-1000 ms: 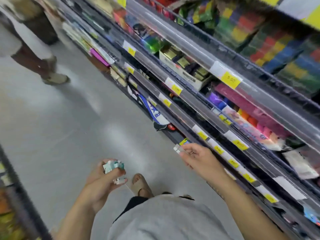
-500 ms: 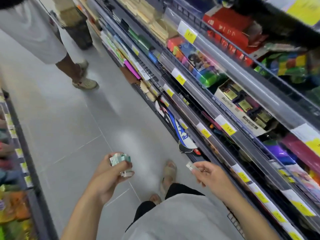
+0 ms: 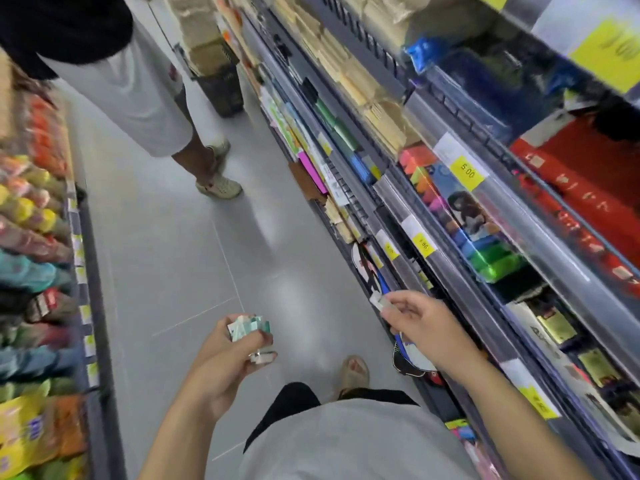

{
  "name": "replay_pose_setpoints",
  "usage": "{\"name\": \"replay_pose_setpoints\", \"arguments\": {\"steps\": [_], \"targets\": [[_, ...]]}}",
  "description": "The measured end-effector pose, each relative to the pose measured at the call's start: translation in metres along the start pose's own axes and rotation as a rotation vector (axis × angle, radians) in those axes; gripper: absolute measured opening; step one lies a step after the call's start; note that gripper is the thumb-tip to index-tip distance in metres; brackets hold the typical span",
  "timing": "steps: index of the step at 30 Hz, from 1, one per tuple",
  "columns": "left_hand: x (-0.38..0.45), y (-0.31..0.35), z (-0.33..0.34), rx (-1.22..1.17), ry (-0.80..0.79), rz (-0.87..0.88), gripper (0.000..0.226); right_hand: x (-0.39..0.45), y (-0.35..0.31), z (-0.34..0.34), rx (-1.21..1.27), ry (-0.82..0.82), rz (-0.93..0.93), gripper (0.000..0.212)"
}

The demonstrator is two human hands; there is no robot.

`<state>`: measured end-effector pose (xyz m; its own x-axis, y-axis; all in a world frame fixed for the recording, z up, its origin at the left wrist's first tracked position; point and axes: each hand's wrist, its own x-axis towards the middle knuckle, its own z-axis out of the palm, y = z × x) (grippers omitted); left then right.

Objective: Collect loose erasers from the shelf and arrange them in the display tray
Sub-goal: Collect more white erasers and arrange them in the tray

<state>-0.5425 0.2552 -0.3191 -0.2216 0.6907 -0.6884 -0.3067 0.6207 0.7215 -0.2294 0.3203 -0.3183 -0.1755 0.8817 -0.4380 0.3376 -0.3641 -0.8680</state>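
Left hand (image 3: pixel 225 355) grip curled round bunch of erasers (image 3: pixel 247 328); right hand (image 3: pixel 420 325) grip pinching single eraser (image 3: pixel 378 302) over aisle floor (image 3: pixel 180 258), beside shelf (image 3: pixel 460 296)

glossy grey floor tiles (image 3: pixel 166 237), clear plastic shelf strips (image 3: pixel 519 216)

Small white-and-teal boxed erasers (image 3: pixel 248 328) bunch above the left fingers (image 3: pixel 260 341); a pale whitish eraser (image 3: pixel 378 302) is pinched at the right fingertips (image 3: pixel 393 299).
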Motion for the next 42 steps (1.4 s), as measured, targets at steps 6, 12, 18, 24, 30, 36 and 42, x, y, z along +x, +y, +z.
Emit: {"name": "replay_pose_setpoints", "arguments": {"steps": [6, 12, 18, 24, 30, 36, 42], "targets": [[0.052, 0.079, 0.027, 0.014, -0.067, 0.093, 0.047, 0.041, -0.068, -0.021, 0.02, 0.076, -0.136, 0.014], [0.101, 0.184, 0.079, 0.068, -0.288, 0.254, 0.05, 0.052, -0.121, -0.034, 0.08, 0.281, -0.198, 0.017], [0.109, 0.284, 0.142, 0.172, -0.606, 0.388, 0.055, 0.043, -0.169, -0.034, 0.137, 0.564, -0.278, 0.019], [0.087, 0.339, 0.197, 0.211, -0.865, 0.494, 0.044, 0.02, -0.214, -0.036, 0.089, 0.723, -0.353, 0.018], [0.057, 0.374, 0.239, 0.218, -1.048, 0.563, 0.051, 0.003, -0.277, -0.066, -0.095, 0.821, -0.451, 0.019], [0.036, 0.404, 0.269, 0.196, -1.104, 0.645, 0.06, 0.001, -0.332, -0.112, -0.396, 0.958, -0.513, 0.023], [0.029, 0.424, 0.293, 0.187, -1.07, 0.705, 0.057, 0.013, -0.36, -0.157, -0.76, 1.001, -0.316, 0.029]]}}
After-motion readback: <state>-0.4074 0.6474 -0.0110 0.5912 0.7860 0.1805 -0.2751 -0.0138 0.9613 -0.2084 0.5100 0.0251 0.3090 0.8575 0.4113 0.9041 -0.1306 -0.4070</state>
